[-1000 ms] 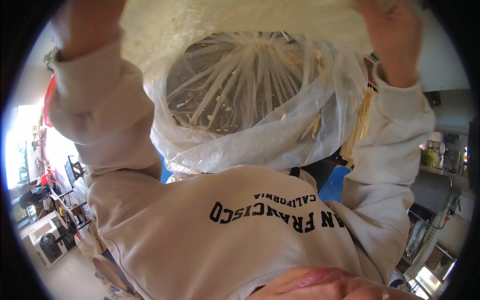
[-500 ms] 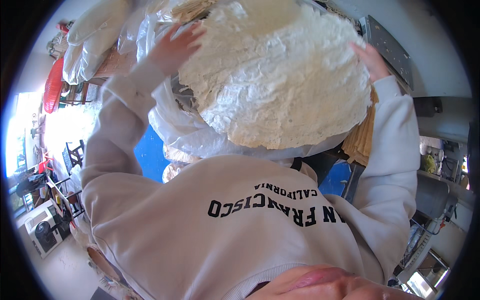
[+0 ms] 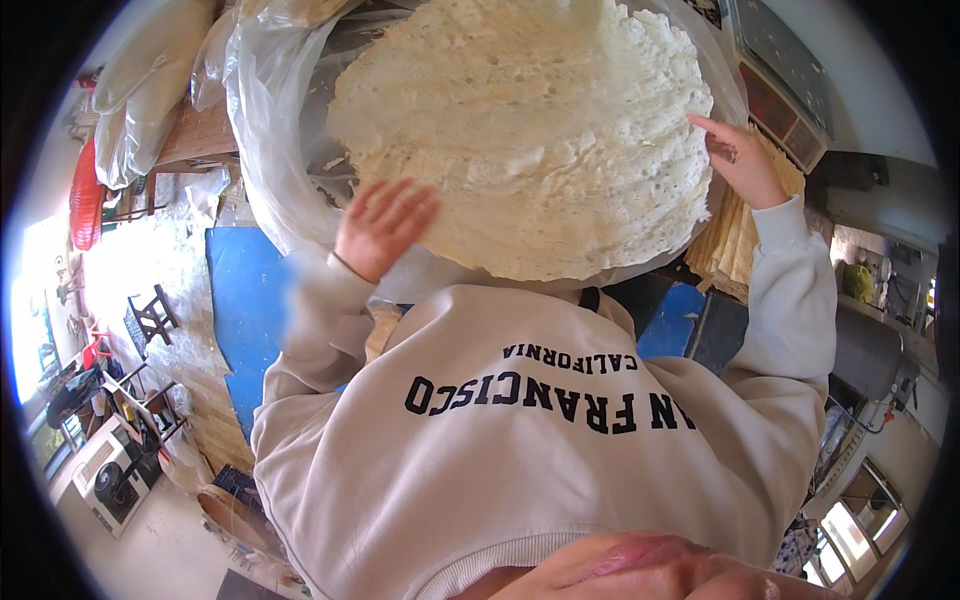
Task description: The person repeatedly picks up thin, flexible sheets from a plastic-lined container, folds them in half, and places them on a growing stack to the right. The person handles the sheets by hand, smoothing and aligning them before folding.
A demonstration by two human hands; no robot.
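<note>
A large, round, thin, pale flatbread (image 3: 530,150) with an uneven edge lies in front of me on clear plastic sheeting (image 3: 275,130). My left hand (image 3: 385,228) is over its near left edge, fingers stretched and spread, holding nothing; whether it touches the bread cannot be made out. At the right edge of the bread is my right hand (image 3: 742,162). Its index finger reaches out to the rim and the other fingers are loosely bent, with nothing gripped between them. The far edge of the bread runs to the top of the view.
Folded tan sheets (image 3: 735,245) are stacked beneath my right forearm. A dark flat-topped box (image 3: 775,70) stands at the far right. Filled clear plastic bags (image 3: 160,70) sit at the far left. Blue panels (image 3: 245,320) show below the plastic, and a black stool (image 3: 152,318) stands on the floor.
My left hand has come from the bread's far left side toward me, to its near left edge. My right hand is slightly lower along the right rim. The bread appears shifted slightly left and nearer.
</note>
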